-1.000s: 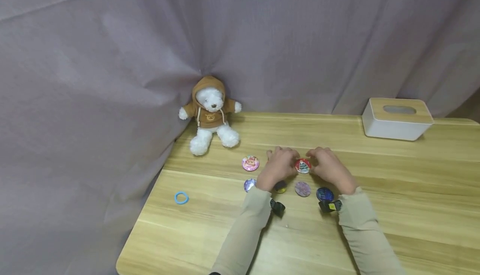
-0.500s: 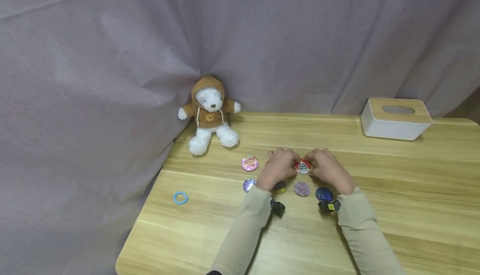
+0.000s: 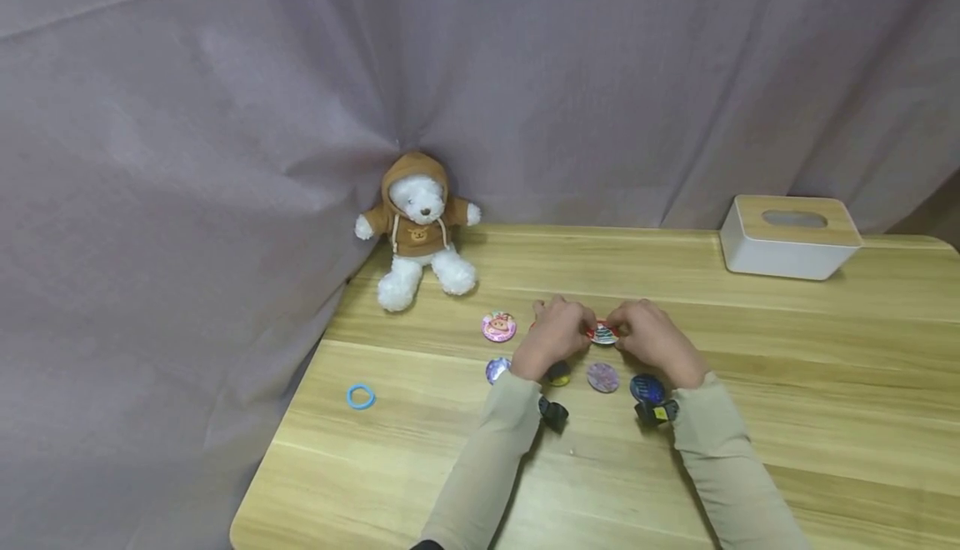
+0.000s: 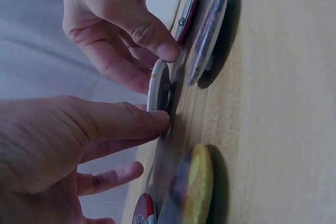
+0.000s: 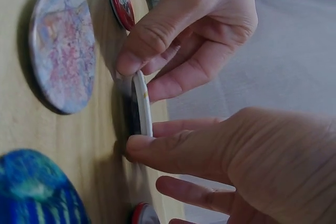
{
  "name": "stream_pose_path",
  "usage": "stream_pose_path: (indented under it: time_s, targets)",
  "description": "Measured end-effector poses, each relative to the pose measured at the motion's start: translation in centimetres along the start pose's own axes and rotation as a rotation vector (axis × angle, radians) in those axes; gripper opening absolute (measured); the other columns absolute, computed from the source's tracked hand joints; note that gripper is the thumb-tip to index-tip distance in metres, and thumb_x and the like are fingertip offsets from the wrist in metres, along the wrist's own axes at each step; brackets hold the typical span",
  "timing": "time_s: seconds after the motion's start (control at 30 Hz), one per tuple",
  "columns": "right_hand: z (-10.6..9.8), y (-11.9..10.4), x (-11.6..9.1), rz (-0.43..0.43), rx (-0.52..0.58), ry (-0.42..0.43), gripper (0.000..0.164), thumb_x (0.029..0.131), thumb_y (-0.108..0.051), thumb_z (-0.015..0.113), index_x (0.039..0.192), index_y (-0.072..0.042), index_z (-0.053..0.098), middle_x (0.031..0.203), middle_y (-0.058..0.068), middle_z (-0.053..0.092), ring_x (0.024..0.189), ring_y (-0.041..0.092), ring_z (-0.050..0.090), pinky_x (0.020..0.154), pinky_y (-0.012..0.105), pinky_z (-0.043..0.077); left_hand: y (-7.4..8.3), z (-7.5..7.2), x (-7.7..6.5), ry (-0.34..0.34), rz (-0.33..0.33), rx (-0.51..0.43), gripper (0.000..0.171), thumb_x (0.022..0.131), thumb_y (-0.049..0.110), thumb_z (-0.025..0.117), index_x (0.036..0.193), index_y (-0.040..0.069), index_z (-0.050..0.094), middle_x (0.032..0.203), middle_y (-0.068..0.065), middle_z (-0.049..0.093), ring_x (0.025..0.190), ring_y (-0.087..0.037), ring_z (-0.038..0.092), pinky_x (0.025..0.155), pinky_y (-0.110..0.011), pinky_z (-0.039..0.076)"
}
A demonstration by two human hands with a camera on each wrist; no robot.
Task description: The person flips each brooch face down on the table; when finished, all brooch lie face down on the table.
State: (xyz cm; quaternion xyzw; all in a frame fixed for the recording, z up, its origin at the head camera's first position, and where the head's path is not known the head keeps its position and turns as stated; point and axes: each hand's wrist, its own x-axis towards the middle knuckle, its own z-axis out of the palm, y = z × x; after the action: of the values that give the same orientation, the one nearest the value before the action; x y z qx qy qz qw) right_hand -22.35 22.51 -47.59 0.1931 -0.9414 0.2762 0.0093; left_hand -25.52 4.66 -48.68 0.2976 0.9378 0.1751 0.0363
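Pinching round glossy red-and-green badge [image 3: 603, 334]: our left hand [image 3: 557, 335], right hand [image 3: 654, 338], fingertips gripping edges; uneven release could flip it.

Evenly lit head view, dimmer wrist views, soft shadows

Tabletop [image 3: 832, 358] right of the right grip [image 3: 654, 337] leaves passage; leftward, the left grip [image 3: 553, 337] blocks.
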Motion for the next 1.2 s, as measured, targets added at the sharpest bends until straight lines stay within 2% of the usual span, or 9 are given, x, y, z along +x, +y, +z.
stream_pose_path:
  time_s: [0.23, 0.4, 0.6, 0.8, 1.03, 1.2]
  targets:
    - [-0.5, 0.3, -0.2, 0.033, 0.001, -0.002, 0.016, 0.076, 0.007, 0.074, 0.09, -0.001, 0.076, 0.088, 0.011, 0.074, 0.084, 0.031, 0.067, 0.079, 0.052, 0.052, 0.0, 0.0, 0.0, 0.022, 0.012, 0.02, 0.018, 0.083, 0.018, 0.081, 0.097, 0.028, 0.079, 0.095, 0.015, 0.073, 0.087, -0.01, 0.052, 0.088, -0.04, 0.032]
    - [-0.8, 0.3, -0.3, 0.021, -0.001, 0.007, 0.013, 0.081, 0.006, 0.073, 0.091, -0.001, 0.076, 0.091, 0.013, 0.075, 0.087, 0.035, 0.069, 0.081, 0.054, 0.052, 0.0, 0.0, 0.0, 0.033, 0.015, 0.014, 0.015, 0.086, 0.019, 0.078, 0.098, 0.029, 0.08, 0.098, 0.015, 0.074, 0.086, -0.009, 0.053, 0.088, -0.039, 0.032]
    - [-1.0, 0.1, -0.4, 0.023, 0.002, 0.029, 0.011, 0.084, 0.006, 0.072, 0.092, 0.0, 0.076, 0.09, 0.013, 0.075, 0.084, 0.032, 0.068, 0.079, 0.052, 0.052, -0.2, -0.1, 0.0, 0.04, 0.028, 0.025, 0.014, 0.089, 0.02, 0.076, 0.099, 0.029, 0.08, 0.096, 0.015, 0.075, 0.087, -0.009, 0.057, 0.09, -0.04, 0.034]
    - [-1.2, 0.1, -0.3, 0.045, 0.007, 0.036, 0.01, 0.085, 0.004, 0.072, 0.094, 0.0, 0.076, 0.088, 0.011, 0.075, 0.076, 0.024, 0.065, 0.073, 0.048, 0.052, -0.2, -0.5, 0.0, 0.042, 0.051, 0.019, 0.014, 0.091, 0.018, 0.074, 0.101, 0.027, 0.08, 0.094, 0.013, 0.075, 0.085, -0.008, 0.06, 0.087, -0.037, 0.034]
    - [-1.4, 0.0, -0.4, 0.065, 0.063, 0.042, 0.016, 0.084, 0.006, 0.071, 0.1, 0.005, 0.068, 0.09, 0.019, 0.074, 0.085, 0.036, 0.071, 0.077, 0.052, 0.055, -0.1, -0.8, 0.0, 0.049, 0.063, -0.011, 0.01, 0.091, 0.02, 0.075, 0.098, 0.025, 0.079, 0.087, 0.013, 0.074, 0.08, -0.007, 0.058, 0.081, -0.032, 0.032]
    - [-1.2, 0.0, -0.4, 0.07, 0.087, 0.038, 0.022, 0.084, 0.006, 0.071, 0.104, 0.005, 0.063, 0.086, 0.017, 0.074, 0.081, 0.033, 0.071, 0.076, 0.05, 0.055, -0.1, -1.1, -0.1, 0.06, 0.059, -0.055, 0.01, 0.09, 0.018, 0.076, 0.098, 0.022, 0.079, 0.089, 0.011, 0.075, 0.082, -0.007, 0.061, 0.084, -0.033, 0.035]
